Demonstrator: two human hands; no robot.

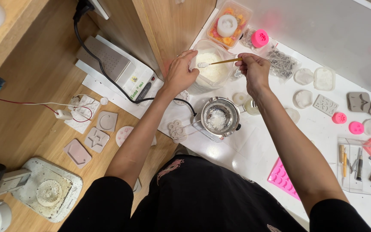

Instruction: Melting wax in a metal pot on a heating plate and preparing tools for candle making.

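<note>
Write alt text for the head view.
The left hand steadies a clear tub of white flakes while the right hand lifts a spoon of them above it. A small metal pot sits below among moulds.

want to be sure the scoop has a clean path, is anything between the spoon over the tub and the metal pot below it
Nothing visible does. The right hand holds the spoon above the tub of white flakes, steadied by the left hand. The metal pot sits just nearer the person, its mouth uncovered, with only bare white table between.
</note>
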